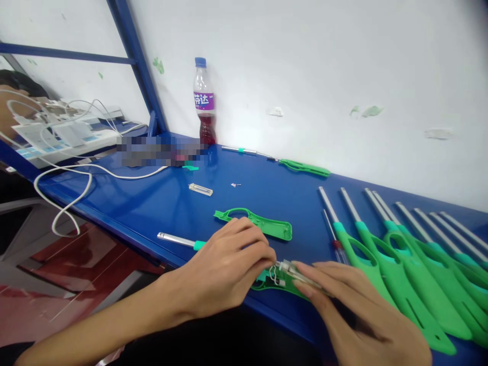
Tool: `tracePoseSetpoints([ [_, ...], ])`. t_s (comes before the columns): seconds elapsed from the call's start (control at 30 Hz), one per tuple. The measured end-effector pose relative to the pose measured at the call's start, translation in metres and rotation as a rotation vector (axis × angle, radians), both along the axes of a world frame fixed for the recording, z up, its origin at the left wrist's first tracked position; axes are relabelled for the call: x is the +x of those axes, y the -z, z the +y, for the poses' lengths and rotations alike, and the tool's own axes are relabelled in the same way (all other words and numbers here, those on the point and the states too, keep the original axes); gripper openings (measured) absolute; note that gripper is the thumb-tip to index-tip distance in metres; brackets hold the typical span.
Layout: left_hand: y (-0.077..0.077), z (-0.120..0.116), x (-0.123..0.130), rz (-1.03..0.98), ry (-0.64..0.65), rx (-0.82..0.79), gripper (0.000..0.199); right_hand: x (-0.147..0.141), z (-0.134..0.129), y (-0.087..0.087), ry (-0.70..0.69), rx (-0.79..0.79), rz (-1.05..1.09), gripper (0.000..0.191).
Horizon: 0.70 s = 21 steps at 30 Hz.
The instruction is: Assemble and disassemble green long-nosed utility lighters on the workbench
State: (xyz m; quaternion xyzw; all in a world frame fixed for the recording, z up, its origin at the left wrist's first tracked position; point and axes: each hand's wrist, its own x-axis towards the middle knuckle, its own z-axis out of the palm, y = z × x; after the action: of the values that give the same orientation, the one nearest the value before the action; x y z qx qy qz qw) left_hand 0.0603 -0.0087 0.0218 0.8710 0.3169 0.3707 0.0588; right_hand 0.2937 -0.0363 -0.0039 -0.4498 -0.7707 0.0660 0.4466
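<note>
At the front edge of the blue table, my left hand point(238, 259) is closed over an open green lighter body point(293, 287), its fingertips at small parts and a white wire; what they pinch is hidden. A metal tube with a teal collar point(177, 240) sticks out to the left of that hand. My right hand point(354, 305) pinches a clear plastic piece point(292, 269) between thumb and fingers, just above the green body. Behind my hands lies a loose green half shell point(270, 227), inner side up.
Several green lighters point(412, 274) with metal tubes lie at the right, beside a screwdriver point(337, 246). Farther back are a clear piece point(201, 189), another green shell point(305, 168) and a bottle point(205, 101). White cables point(91, 168) and a person's head are at the left.
</note>
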Motion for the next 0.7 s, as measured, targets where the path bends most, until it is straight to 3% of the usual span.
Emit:
tracePoseSetpoints([
  [0.3,-0.001,-0.001,0.0,0.012,-0.004,0.005,0.012,0.002,-0.002,0.002,-0.026,0.003,-0.043,0.024],
  [0.7,0.0,-0.002,0.001,0.003,-0.007,-0.04,0.011,-0.007,-0.001,-0.004,0.096,-0.051,0.02,0.009],
])
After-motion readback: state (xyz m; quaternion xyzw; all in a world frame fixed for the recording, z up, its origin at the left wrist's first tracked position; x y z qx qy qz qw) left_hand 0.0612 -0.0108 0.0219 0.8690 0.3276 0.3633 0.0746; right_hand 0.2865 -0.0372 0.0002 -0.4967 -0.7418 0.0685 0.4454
